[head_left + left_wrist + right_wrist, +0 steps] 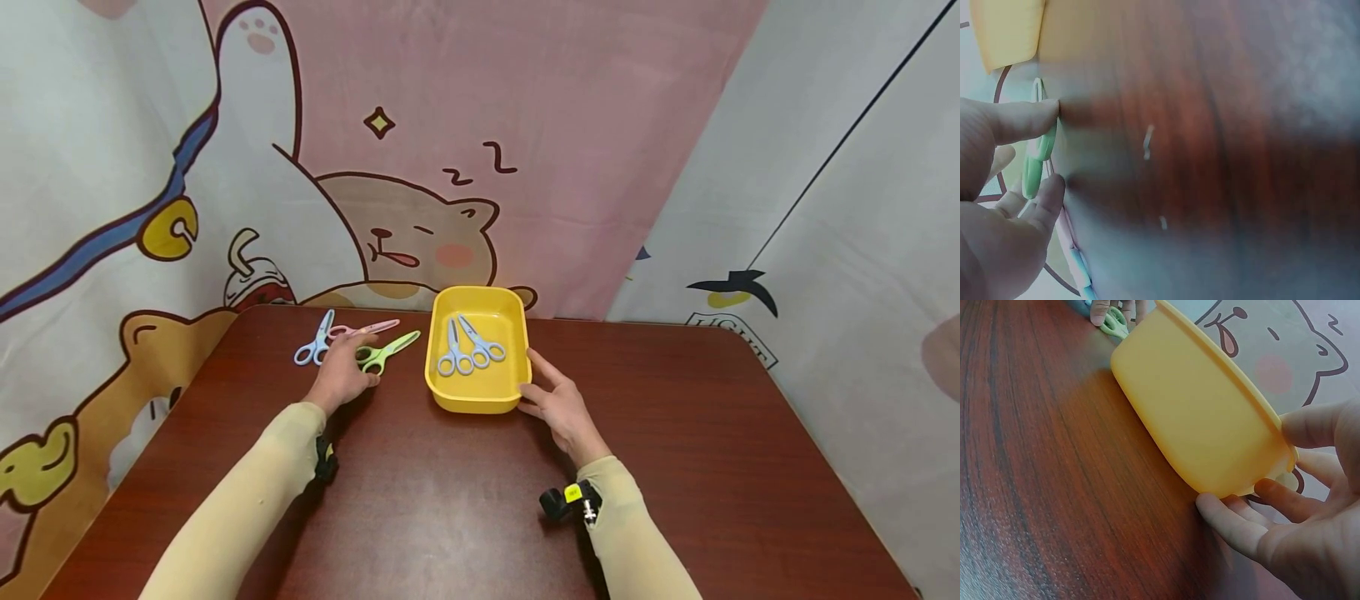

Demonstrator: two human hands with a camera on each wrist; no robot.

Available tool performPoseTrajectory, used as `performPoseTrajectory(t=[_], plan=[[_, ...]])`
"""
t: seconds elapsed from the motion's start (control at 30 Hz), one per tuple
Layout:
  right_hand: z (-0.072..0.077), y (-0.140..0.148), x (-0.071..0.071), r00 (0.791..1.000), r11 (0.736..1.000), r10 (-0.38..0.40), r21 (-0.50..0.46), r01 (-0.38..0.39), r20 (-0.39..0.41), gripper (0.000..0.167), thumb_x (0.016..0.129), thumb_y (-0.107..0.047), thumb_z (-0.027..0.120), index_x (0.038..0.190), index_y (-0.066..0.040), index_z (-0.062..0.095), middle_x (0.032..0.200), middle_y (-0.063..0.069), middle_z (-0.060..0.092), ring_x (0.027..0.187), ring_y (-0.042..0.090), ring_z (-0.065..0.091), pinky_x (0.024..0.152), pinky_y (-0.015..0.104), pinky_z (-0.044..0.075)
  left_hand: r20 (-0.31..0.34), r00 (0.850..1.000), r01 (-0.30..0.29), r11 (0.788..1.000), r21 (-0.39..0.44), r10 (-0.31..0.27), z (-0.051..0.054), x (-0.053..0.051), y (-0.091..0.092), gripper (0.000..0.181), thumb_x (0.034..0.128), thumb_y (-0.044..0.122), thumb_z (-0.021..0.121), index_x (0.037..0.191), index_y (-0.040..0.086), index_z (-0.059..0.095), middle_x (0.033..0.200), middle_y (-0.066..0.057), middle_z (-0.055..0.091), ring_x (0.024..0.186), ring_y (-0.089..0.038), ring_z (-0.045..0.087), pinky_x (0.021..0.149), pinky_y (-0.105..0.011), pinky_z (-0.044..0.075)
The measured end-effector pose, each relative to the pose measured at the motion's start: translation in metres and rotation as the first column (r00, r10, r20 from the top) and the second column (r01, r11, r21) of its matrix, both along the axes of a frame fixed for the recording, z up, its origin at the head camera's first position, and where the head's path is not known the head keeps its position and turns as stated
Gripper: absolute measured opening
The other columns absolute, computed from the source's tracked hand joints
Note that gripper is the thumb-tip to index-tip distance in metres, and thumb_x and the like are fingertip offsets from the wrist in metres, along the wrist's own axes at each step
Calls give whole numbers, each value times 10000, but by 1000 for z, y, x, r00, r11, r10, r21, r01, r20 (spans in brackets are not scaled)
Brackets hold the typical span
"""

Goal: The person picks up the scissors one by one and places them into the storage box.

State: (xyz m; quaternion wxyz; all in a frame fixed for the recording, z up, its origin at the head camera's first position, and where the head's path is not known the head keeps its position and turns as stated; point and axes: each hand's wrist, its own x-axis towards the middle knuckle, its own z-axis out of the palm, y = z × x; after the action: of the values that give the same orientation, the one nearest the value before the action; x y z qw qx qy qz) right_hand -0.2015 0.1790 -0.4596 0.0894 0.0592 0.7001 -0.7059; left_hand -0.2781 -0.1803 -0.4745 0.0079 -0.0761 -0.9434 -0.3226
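A pair of green scissors [387, 352] lies on the table, left of a yellow plastic tray [480, 406]. My left hand [342, 372] reaches down over its handles, thumb and fingers spread to either side of them. The left wrist view shows the green handles [1037, 164] between thumb and fingers, with a gap left around them. My right hand [561, 410] touches the tray's right side near the front corner, its fingers spread along rim and base. Two pairs of blue scissors [467, 348] lie inside the tray.
Blue scissors [315, 339] and pink scissors [365, 328] lie behind and left of my left hand, the pink partly covered by it. The brown wooden table [420, 508] ends at a cartoon-printed cloth [570, 150] hanging along the back and sides.
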Motion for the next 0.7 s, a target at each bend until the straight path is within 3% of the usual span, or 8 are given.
performPoseTrajectory(t=[0.17,0.3,0.7], plan=[[1,0,0,1000,1000,0,11,-1,7,696,1010,-27,601,1626,-230,347,1693,92,230,1283,377,603,1037,497,512,47,999,0,1000,27,-2,3,1,1,720,784,3,865,1439,19,566,1487,-284,422,1318,-447,455,1095,-604,403],[0,1,-1,1000,1000,4,10,-4,6,693,1014,-26,599,1628,-220,343,1697,90,218,1293,383,593,1042,502,505,87,996,-8,1000,27,6,5,1,3,713,781,5,868,1431,22,575,1504,-298,382,1344,-461,428,1115,-603,390],[-1,0,-1,1000,1000,5,8,-5,4,689,1016,-23,597,1626,-223,347,1696,86,208,1281,375,601,1047,509,503,83,996,11,1000,-13,-10,7,0,1,593,735,43,890,1277,-35,664,1430,-347,429,1342,-485,405,1115,-585,379]])
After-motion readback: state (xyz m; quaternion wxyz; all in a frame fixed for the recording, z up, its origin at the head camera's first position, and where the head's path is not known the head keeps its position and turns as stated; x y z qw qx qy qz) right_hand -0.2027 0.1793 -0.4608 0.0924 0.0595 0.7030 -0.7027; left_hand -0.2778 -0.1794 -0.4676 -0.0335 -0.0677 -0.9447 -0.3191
